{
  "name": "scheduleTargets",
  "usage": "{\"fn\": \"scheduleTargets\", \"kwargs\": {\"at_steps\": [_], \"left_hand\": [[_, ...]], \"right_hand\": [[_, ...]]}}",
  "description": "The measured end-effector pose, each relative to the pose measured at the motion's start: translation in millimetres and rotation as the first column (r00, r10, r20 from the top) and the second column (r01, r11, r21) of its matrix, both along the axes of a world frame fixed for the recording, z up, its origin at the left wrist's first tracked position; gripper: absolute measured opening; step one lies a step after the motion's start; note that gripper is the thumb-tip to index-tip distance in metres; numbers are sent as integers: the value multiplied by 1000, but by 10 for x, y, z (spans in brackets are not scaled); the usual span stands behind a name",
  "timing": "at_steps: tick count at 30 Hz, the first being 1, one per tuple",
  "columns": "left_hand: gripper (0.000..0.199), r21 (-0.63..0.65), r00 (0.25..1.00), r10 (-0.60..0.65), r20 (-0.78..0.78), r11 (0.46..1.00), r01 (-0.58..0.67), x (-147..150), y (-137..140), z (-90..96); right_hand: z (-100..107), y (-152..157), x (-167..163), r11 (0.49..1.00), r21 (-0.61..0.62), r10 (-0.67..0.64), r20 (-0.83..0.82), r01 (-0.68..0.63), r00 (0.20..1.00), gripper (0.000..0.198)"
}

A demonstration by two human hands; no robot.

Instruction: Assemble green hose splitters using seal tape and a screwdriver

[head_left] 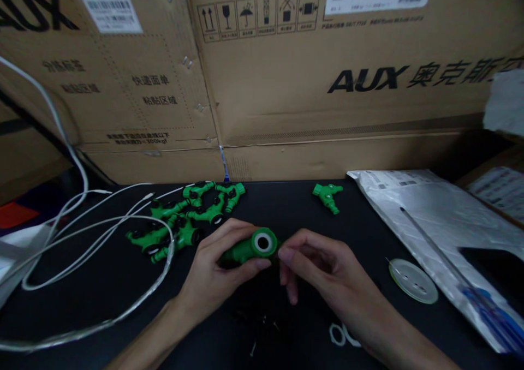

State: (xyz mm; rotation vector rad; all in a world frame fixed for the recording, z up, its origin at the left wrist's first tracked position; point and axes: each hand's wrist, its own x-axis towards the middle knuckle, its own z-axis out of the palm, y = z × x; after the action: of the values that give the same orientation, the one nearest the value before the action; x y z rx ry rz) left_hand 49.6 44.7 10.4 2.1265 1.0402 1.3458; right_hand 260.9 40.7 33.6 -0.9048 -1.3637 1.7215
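A green plastic hose splitter [241, 251] is gripped in my left hand [223, 250], its round mouth tilted up toward me. Inside that mouth sits a white ring [262, 242] around a dark hole. My right hand [313, 263] is at the splitter's right side, thumb and forefinger pinched together against or just beside it. Whatever those fingertips hold is too small to make out. Below my hands lie small dark parts and a few screws [252, 349], hard to tell apart on the black surface. White rings [337, 335] lie partly hidden by my right forearm.
Several green splitters [184, 231] are heaped at the back left, near white cables [118, 217]. Another splitter [328, 196] lies alone at the back. Rightward are a round pale disc [413, 281], a white package [393, 195] and a screwdriver [487, 307]. Cardboard boxes [278, 108] stand behind.
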Motion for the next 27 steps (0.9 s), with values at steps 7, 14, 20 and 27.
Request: {"fn": "scheduleTargets", "kwargs": {"at_steps": [7,14,20,27], "left_hand": [[38,-163,998,18,65,987,-7,24,-46,35],[44,-125,996,-62,69,990,70,-1,-18,-35],[53,7,993,-100,-58,995,101,-24,-16,-43],[47,14,983,-95,-160,995,99,-33,-18,-19]], "right_hand": [[-6,-38,-5,860,442,-294,16,256,956,20],[-62,-38,23,665,747,-275,235,7,932,16],[-122,-53,35,639,758,-212,337,-131,917,19],[-144,12,65,551,803,-257,422,-227,869,16]]}}
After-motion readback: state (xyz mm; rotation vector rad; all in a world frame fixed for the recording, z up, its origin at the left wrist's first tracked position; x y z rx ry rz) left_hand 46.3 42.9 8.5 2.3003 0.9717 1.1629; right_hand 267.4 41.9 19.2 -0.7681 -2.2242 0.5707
